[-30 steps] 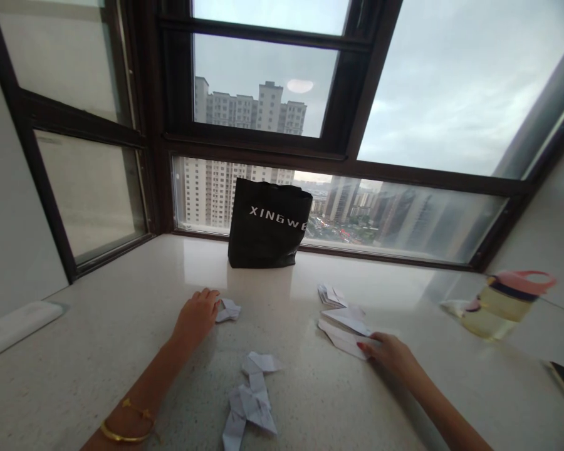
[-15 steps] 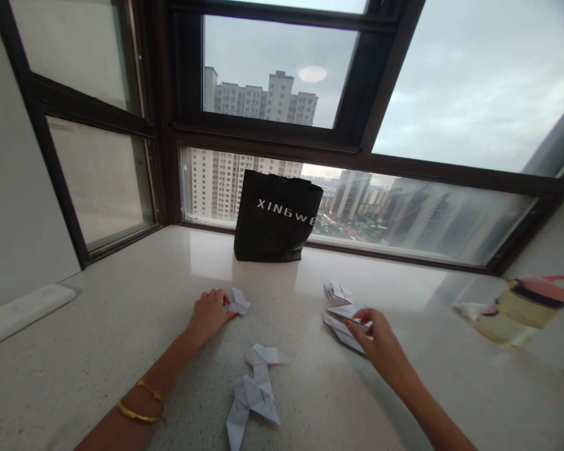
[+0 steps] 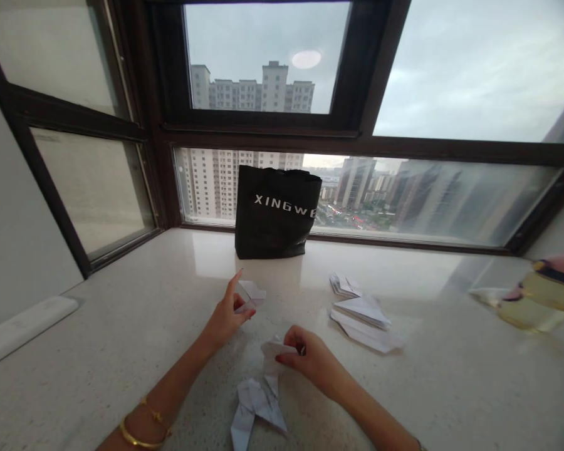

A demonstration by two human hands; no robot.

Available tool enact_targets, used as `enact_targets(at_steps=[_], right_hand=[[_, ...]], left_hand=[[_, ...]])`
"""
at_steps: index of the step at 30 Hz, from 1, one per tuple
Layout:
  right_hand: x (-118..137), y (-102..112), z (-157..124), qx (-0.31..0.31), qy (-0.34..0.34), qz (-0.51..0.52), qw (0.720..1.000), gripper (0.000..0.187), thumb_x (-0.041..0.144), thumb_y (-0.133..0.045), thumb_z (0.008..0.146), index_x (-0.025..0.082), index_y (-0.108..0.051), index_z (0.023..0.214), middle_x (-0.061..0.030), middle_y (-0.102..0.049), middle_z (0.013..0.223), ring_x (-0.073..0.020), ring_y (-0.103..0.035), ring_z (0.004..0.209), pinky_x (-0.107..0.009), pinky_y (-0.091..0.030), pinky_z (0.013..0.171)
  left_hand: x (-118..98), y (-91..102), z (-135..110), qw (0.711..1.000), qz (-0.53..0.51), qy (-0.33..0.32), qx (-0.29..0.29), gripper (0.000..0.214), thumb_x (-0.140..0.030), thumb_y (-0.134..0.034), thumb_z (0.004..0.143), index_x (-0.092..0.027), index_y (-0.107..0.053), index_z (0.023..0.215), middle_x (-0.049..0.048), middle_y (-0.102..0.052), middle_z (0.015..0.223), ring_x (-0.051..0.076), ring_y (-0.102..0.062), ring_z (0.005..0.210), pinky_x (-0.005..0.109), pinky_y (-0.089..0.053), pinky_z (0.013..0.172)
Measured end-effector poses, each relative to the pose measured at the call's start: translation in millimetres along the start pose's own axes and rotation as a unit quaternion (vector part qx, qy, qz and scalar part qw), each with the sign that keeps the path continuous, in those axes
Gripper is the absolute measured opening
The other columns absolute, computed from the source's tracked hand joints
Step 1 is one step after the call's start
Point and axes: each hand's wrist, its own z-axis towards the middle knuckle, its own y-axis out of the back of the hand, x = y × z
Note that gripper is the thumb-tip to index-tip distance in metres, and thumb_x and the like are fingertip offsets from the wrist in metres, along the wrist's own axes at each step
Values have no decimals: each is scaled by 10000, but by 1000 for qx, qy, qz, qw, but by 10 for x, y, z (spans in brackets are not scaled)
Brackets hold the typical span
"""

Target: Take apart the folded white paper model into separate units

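Observation:
My left hand [image 3: 226,318] is beside a small folded paper piece [image 3: 254,293], its index finger and thumb spread apart around the near side of the paper. Closer to me, my right hand [image 3: 313,362] pinches the right end of another folded paper piece [image 3: 270,354] between thumb and fingers. Just below that piece lies a folded paper shape [image 3: 257,401] with pointed arms; whether the two are joined I cannot tell. Off to the right, several flat folded papers [image 3: 364,310] rest in a loose pile, touched by neither hand.
A black bag [image 3: 277,216] with white lettering stands at the window. At the right edge is a yellowish bottle [image 3: 536,300] with a pink lid. A long white bar [image 3: 28,329] lies along the left side of the pale countertop [image 3: 136,326].
My right hand has left the paper pile and moved left to grip the folded piece in the middle. My left hand's index finger and thumb have spread apart from their pinch.

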Motion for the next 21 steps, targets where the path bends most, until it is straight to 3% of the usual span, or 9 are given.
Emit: enact_targets(at_steps=[2,4,7,12,16,18,21], right_hand=[[1,64,15,-9,0,129,992,252,364,-650,608,191,-470,644,60,-506,540,-81,-419,476,-210,-297,461],[46,114,23,-24,3,219,975,320,448,-655,592,184,-483,649,52,-523,535,-75,-423,453,-208,-295,440],[134,136,18,-44,13,286,957,358,486,-665,586,167,-523,666,43,-529,520,-79,-454,467,-207,-319,450],[137,78,2,-76,13,350,933,405,452,-713,550,180,-498,757,37,-585,589,-79,-476,456,-200,-300,424],[77,85,3,-94,-5,358,929,426,412,-716,567,180,-512,859,46,-592,574,-68,-446,436,-191,-252,405],[65,109,9,-97,1,347,933,385,393,-718,570,175,-530,825,55,-578,543,-60,-427,432,-191,-246,409],[75,150,16,-102,15,331,938,351,381,-723,560,180,-530,773,74,-540,489,-60,-414,426,-192,-252,414]], left_hand=[[-35,-44,-9,997,-74,27,22,664,-241,-659,625,-173,-395,1230,-55,-563,604,110,-544,569,242,-408,621],[-66,-109,-29,986,-145,66,45,475,-287,-695,588,-135,-565,1019,24,-641,711,150,-595,663,274,-433,673],[-116,-253,-93,965,-222,109,89,345,-332,-713,573,-112,-636,828,91,-676,812,200,-616,768,309,-444,732],[-227,-449,-223,949,-221,102,198,316,-300,-710,584,-121,-667,840,61,-687,757,209,-614,781,277,-445,695],[-281,-397,-254,943,-205,104,239,275,-209,-667,607,-125,-661,868,47,-682,795,192,-601,792,259,-434,716],[-265,-338,-237,933,-234,135,239,257,-152,-636,587,-113,-661,840,53,-677,792,186,-600,777,271,-434,743],[-210,-260,-194,906,-332,180,188,279,-120,-549,591,-107,-651,850,74,-668,814,180,-603,792,300,-437,793]])
